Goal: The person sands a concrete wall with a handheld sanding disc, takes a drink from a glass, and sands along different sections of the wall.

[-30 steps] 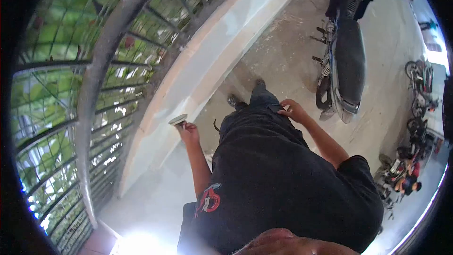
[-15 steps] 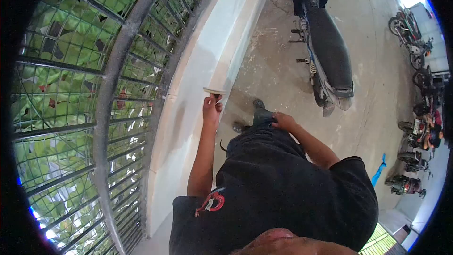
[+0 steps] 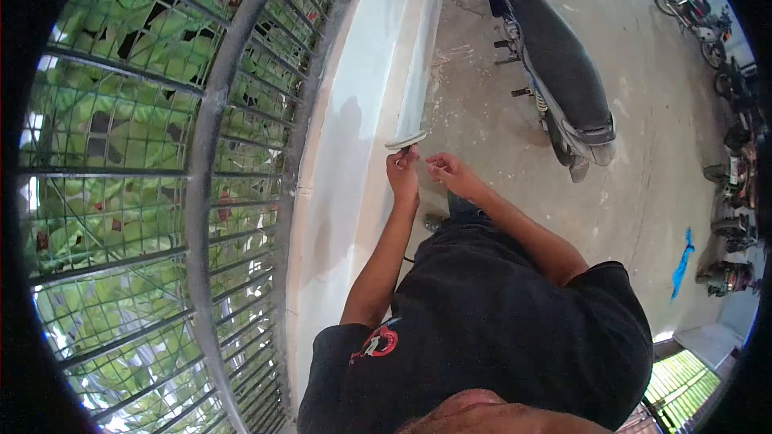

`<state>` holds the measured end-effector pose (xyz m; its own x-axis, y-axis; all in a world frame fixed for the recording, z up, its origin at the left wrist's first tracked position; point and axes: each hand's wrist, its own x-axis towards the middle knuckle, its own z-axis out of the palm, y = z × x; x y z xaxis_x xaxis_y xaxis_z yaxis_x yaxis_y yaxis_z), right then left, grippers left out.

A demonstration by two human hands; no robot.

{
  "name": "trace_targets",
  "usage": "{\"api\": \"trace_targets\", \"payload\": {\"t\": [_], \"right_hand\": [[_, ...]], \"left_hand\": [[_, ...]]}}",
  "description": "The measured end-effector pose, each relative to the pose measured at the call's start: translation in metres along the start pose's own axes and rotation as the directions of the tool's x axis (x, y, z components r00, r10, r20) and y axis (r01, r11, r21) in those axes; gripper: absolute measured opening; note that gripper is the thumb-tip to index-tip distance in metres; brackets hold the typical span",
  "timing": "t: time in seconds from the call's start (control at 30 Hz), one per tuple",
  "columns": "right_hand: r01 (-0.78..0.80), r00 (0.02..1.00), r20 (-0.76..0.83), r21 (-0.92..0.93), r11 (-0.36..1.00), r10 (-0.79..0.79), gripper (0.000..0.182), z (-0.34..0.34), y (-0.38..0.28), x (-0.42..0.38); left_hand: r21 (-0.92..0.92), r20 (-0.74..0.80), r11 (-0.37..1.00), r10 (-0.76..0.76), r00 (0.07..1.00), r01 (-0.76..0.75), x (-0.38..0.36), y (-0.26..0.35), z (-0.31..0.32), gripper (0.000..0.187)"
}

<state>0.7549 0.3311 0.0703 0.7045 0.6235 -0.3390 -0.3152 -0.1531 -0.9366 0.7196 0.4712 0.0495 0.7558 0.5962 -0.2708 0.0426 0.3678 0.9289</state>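
My left hand (image 3: 404,175) is closed around the dark handle of a thin, pale round disc (image 3: 406,141). The disc is tilted a little, in front of the low white wall (image 3: 354,145). Just to the right is my right hand (image 3: 452,174), its fingers partly bent and apart, pointing toward the left hand. Nothing shows in it, and a small gap seems to separate the two hands. The exact kind of the pale disc is too small to make out.
A black motorcycle (image 3: 563,72) stands on the concrete floor (image 3: 498,128) ahead to the right. A metal fence (image 3: 205,153) with leaves behind it runs along the left. More parked motorcycles (image 3: 687,0) line the right side, near a blue cloth-like thing (image 3: 683,264).
My right hand has left my thigh and come up beside the left hand. The left hand, still holding the disc, has shifted right in view. The camera view has turned slightly.
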Motion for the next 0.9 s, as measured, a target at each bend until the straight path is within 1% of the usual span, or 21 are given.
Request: {"api": "trace_targets", "payload": {"t": [0.03,0.1,0.17,0.2,0.23,0.27,0.3,0.33,0.37,0.4,0.43,0.47,0.53,0.57,0.63,0.67,0.73,0.77,0.8,0.87,0.9], "right_hand": [[0.001,1.0,-0.005,0.003,1.0,-0.001,0.029,-0.001,-0.001,0.005],[-0.039,0.999,0.005,-0.061,0.997,0.04,0.03,-0.002,-0.004,0.014],[0.127,0.991,-0.032,-0.017,0.992,-0.128,0.03,0.003,0.013,0.035],[0.159,0.987,0.036,-0.204,0.966,-0.155,0.029,-0.001,-0.003,0.04],[0.128,0.988,-0.053,-0.228,0.965,-0.144,0.029,-0.003,-0.012,0.043],[0.192,0.98,-0.007,-0.237,0.952,-0.199,0.03,0.0,-0.017,0.043],[0.253,0.967,0.036,-0.255,0.933,-0.253,0.032,-0.004,-0.02,0.047],[0.454,0.889,0.113,-0.349,0.82,-0.444,0.032,-0.009,-0.019,0.057],[0.348,0.937,0.081,-0.253,0.903,-0.339,0.028,-0.005,-0.018,0.065],[0.33,0.944,0.089,-0.223,0.917,-0.318,0.023,-0.006,-0.018,0.072],[0.33,0.944,0.087,-0.264,0.906,-0.319,0.022,-0.005,-0.02,0.082],[0.339,0.941,0.098,-0.298,0.892,-0.325,0.021,-0.007,-0.023,0.094],[0.433,0.901,0.066,-0.178,0.884,-0.429,0.022,-0.021,-0.046,0.103],[0.259,0.965,0.069,-0.078,0.963,-0.254,0.022,-0.03,-0.06,0.103],[0.329,0.944,0.005,-0.127,0.936,-0.331,0.022,-0.042,-0.052,0.127],[0.391,0.914,-0.032,-0.185,0.901,-0.403,0.023,-0.047,-0.045,0.144],[0.351,0.923,-0.073,-0.236,0.906,-0.377,0.022,-0.068,-0.046,0.171],[0.318,0.936,-0.084,-0.217,0.923,-0.342,0.022,-0.08,-0.047,0.183],[0.284,0.948,-0.087,-0.194,0.939,-0.305,0.022,-0.089,-0.05,0.194],[0.336,0.928,-0.091,-0.206,0.919,-0.36,0.022,-0.102,-0.06,0.219],[0.344,0.925,-0.089,-0.209,0.915,-0.368,0.022,-0.106,-0.066,0.234]], "left_hand": [[-0.127,-0.064,0.991,-0.055,0.996,0.046,0.001,0.001,0.006,0.032],[-0.095,-0.059,0.994,-0.061,0.996,0.055,0.005,0.0,0.007,0.031],[-0.015,0.044,0.999,-0.04,0.998,0.04,0.014,-0.019,-0.003,0.03],[0.022,0.169,1.0,-0.018,0.985,0.014,0.027,-0.035,-0.012,0.03],[0.018,0.106,0.999,0.036,0.994,-0.038,0.032,-0.044,-0.01,0.031],[0.03,0.194,0.998,0.053,0.98,-0.06,0.032,-0.035,-0.016,0.033],[0.164,0.2,0.977,-0.168,0.965,0.136,0.051,-0.037,-0.02,0.037],[0.059,0.278,0.991,-0.128,0.952,0.116,0.053,-0.031,-0.016,0.041],[-0.072,0.218,0.974,-0.194,0.956,0.214,0.042,0.002,0.005,0.043],[-0.113,0.277,0.97,-0.176,0.945,0.214,0.028,0.026,0.017,0.055],[-0.192,0.283,0.958,-0.152,0.947,0.212,0.044,0.015,0.009,0.056],[-0.146,0.251,0.97,-0.151,0.956,0.192,0.047,0.025,0.018,0.06],[-0.125,0.348,0.968,-0.165,0.923,0.22,0.07,0.032,0.026,0.065],[-0.036,0.302,0.969,-0.224,0.927,0.246,0.076,0.04,0.032,0.067],[0.163,0.135,0.939,-0.326,0.936,0.304,0.083,0.058,0.044,0.066],[0.178,0.144,0.937,-0.327,0.934,0.3,0.085,0.072,0.046,0.066],[0.61,0.101,0.736,-0.44,0.892,0.294,0.086,0.107,0.053,0.052],[0.64,0.264,0.767,-0.28,0.923,0.05,0.094,0.119,0.037,0.046],[0.626,0.422,0.756,-0.12,0.899,-0.193,0.101,0.132,0.024,0.04],[0.762,0.409,0.45,0.222,0.885,-0.465,0.059,0.235,0.068,0.028],[0.541,0.553,0.386,0.506,0.662,-0.748,0.071,0.257,0.047,0.025]]}}
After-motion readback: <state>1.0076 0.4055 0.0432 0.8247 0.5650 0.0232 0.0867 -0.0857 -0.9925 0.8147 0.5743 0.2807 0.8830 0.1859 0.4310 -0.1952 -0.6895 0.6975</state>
